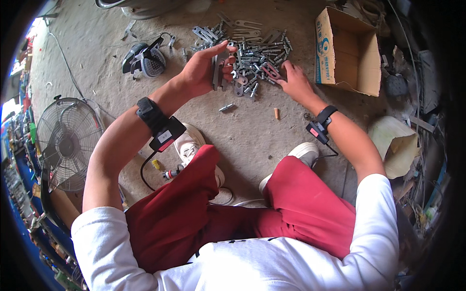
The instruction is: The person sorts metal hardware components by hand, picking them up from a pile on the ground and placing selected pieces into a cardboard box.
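Note:
A pile of small metal bolts or pins (251,56) lies on the concrete floor, mixed with flat forked metal plates (247,33). My left hand (204,67) is raised over the pile's near left side, its fingers curled around several flat metal plates (217,71). At the pile's right edge, my right hand (296,82) has its thumb and finger at a reddish forked plate (271,71); whether it is lifted off the pile cannot be told. A plate with holes (240,85) lies at the near edge. One loose pin (226,107) lies apart, nearer to me.
An open cardboard box (347,51) lies right of the pile. To the left are a respirator mask (145,60) and a round metal fan (67,143). An orange stub (276,113) lies on the floor. My shoes (305,152) are close by, and clutter lines the right side.

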A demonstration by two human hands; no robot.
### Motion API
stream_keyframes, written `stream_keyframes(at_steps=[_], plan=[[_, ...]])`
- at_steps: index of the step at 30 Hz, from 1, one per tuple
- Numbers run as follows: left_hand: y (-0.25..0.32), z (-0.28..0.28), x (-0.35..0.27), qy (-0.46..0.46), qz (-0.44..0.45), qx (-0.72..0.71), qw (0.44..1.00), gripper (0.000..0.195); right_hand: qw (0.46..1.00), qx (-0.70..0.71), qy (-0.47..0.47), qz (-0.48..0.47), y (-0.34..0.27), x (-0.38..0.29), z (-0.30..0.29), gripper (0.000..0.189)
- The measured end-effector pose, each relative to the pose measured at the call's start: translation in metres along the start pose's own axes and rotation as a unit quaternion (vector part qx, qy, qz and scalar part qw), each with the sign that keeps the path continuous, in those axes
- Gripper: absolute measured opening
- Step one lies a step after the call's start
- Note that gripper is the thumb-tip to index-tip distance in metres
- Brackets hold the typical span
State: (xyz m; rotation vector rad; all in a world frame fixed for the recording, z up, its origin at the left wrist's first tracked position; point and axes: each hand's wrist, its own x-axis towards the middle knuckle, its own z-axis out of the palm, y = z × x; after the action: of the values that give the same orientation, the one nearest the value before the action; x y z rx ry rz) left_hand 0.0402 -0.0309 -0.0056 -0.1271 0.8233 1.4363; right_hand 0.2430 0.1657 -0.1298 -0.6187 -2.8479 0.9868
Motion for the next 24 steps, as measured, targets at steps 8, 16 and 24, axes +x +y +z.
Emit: stream_keyframes(at_steps=[8, 16, 24], plan=[[-0.002, -0.006, 0.002, 0.025, -0.004, 0.004, 1.000, 0.026, 0.997, 0.040, -0.036, 0.052, -0.011, -0.004, 0.005, 0.025], [-0.010, -0.019, 0.003, 0.049, -0.048, 0.010, 0.998, 0.032, 0.961, 0.163, -0.150, -0.165, -0.087, 0.023, -0.071, 0.017], [-0.045, -0.008, -0.007, -0.019, -0.109, -0.028, 0.994, 0.047, 0.903, 0.129, -0.121, -0.392, -0.150, 0.032, -0.053, 0.011]])
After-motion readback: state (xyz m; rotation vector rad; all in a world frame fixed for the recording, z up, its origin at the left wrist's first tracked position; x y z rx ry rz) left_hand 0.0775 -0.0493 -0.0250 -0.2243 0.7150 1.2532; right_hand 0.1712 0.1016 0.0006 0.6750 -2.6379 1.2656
